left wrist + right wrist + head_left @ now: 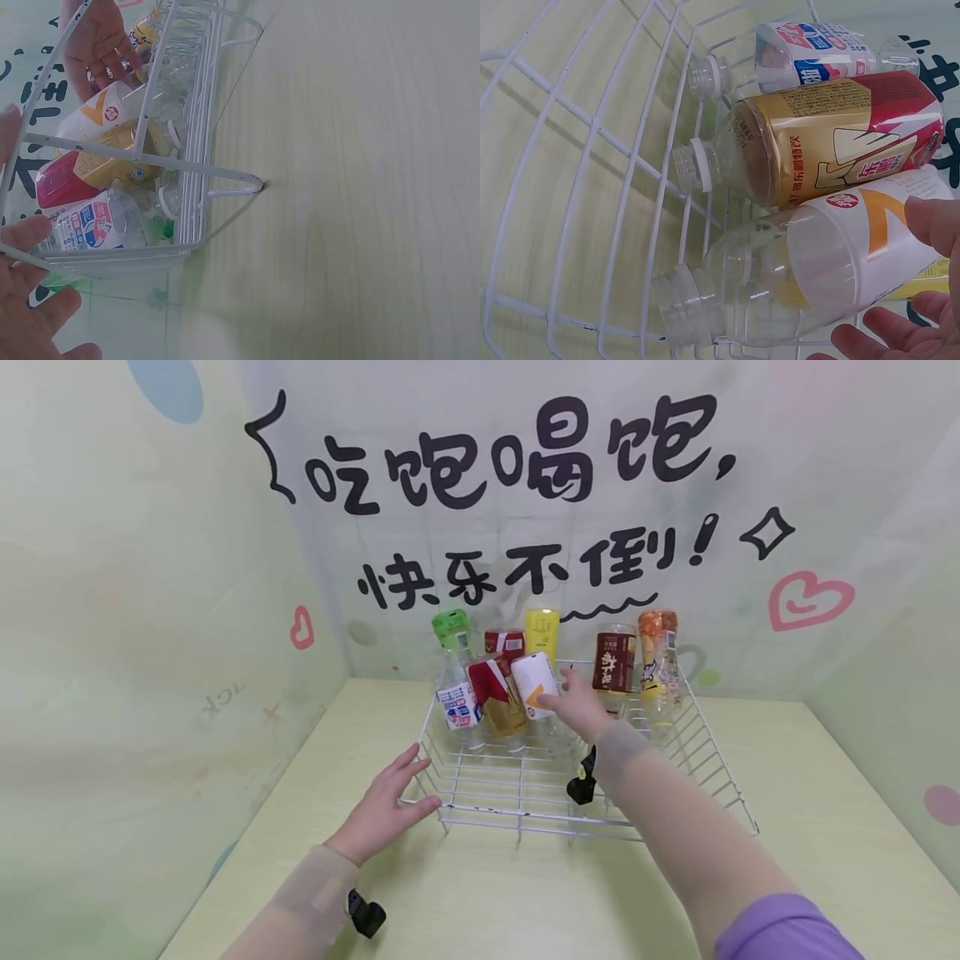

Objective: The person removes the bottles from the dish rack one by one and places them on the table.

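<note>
Inside the white wire basket (519,814), the white-labelled bottle (534,681) leans neck-down, right hand (583,703) alongside, thumb at its label, fingers apart, red-and-gold bottle (498,697) crowding its left, yellow bottle (542,631) behind, dark-red-labelled bottle (615,662) rightward, left hand (382,806) spread by the basket's left corner.

Person, both left hand (384,810) and right hand (581,703) bare. Left wrist, near side of wire basket (517,812), by its front left corner: snug, sheer-looking left wrap (318,868), paler patch on it; small black left device (366,913) at inner side, blocky with rounded end. Right wrist, over basket: matching right wrap (621,750); similar black right device (582,787), also inner side. Farther up right arm, near side of basket and toward its right: plain purple sleeve (783,931), curved hem. Device markings too small to tell.
</note>
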`<state>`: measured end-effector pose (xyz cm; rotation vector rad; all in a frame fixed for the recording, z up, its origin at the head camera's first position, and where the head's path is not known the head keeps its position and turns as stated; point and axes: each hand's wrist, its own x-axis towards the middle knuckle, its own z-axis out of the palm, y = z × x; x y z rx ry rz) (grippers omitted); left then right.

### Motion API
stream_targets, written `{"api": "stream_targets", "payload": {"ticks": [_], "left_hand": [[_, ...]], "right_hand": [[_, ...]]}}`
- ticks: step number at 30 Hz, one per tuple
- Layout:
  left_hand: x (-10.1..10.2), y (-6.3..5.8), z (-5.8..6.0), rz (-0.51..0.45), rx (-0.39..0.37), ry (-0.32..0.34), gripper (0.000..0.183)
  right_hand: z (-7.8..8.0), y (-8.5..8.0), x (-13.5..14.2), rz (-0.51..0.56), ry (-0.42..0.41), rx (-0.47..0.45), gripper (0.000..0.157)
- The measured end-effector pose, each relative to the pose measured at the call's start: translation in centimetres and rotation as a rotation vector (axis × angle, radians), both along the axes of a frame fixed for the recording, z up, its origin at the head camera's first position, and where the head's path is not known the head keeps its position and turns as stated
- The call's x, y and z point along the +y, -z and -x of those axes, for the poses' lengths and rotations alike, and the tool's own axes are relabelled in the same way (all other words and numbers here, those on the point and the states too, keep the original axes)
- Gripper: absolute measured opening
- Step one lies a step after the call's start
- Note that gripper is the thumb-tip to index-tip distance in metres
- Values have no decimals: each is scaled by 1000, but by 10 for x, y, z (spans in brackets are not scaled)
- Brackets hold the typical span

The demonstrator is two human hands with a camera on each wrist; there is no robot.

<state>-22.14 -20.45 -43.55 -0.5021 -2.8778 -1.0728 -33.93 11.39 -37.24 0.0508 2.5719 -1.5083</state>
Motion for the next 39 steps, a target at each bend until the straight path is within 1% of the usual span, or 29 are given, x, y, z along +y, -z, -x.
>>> {"api": "stream_targets", "payload": {"ticks": [7,9,16,19,24,29,31,39], "left_hand": [[1,-1,0,-4,-3,-1,80],[1,0,0,-2,-2,-2,80],[2,-1,1,0,3,5,79],[2,-1,2,1,7,8,77],[2,-1,2,0,0,7,77],[1,1,2,-7,-2,6,78],[1,1,2,-12,-3,7,78],[2,-1,0,-17,-8,0,80]], "right_hand": [[1,8,-2,-11,-1,16,85],[1,10,-2,6,0,11,85],[1,20,-5,32,7,27,82],[1,25,-6,57,10,23,80],[2,31,-8,117,18,-10,80],[3,36,-11,133,41,-15,81],[4,38,-12,126,64,-18,81],[6,46,-15,134,128,-35,84]]}}
